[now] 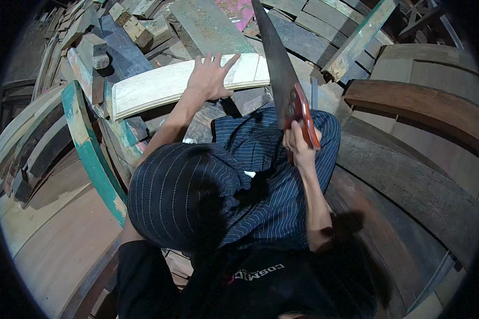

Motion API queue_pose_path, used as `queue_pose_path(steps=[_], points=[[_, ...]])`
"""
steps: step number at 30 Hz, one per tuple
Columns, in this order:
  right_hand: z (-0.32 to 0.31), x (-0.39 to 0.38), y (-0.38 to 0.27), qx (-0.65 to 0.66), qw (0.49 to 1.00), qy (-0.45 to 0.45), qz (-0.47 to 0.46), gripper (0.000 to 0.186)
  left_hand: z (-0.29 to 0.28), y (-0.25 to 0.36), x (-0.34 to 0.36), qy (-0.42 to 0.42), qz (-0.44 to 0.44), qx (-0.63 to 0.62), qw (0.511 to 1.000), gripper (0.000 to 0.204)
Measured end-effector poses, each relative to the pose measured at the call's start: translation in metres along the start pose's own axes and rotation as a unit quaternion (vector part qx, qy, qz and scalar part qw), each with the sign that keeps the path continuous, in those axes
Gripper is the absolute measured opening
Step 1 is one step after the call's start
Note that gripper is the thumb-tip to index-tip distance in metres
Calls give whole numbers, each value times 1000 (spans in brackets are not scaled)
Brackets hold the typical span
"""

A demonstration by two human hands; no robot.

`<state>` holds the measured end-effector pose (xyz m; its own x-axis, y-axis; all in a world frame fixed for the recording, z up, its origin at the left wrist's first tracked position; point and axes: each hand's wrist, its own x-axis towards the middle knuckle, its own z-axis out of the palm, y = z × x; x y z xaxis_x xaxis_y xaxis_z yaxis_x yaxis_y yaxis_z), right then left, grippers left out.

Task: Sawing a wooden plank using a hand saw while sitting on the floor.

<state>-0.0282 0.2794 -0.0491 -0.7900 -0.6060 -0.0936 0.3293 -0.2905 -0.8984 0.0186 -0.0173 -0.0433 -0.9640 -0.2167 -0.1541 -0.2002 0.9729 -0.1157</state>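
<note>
A white-painted board [154,89] lies across the wood pile in front of my knees. My left hand [210,78] rests flat on it with the fingers spread. Near the board's right end a thin line runs across the white face. My right hand [299,142] is wrapped round the red-brown handle of a hand saw [278,58]. The saw's long grey blade points up and away, passing by the right end of the board; whether it touches the wood I cannot tell.
Planks and offcuts lie all around. A green-painted board [90,151] stands at the left. A brown beam [415,109] and a wide grey plank [394,175] are at the right. Several short blocks [130,26] lie at the far left, and a pale post [359,40] slants at the far right.
</note>
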Motion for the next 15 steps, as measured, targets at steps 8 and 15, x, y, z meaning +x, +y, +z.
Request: queue_pose_path(steps=[8, 15], points=[[3, -40, -14, -21, 991, 104, 80, 16, -5, -7, -5, -46, -22, -13, 999, 111], [-7, 24, 0, -4, 999, 23, 35, 29, 0, -1, 3, -20, 1, -33, 999, 110]])
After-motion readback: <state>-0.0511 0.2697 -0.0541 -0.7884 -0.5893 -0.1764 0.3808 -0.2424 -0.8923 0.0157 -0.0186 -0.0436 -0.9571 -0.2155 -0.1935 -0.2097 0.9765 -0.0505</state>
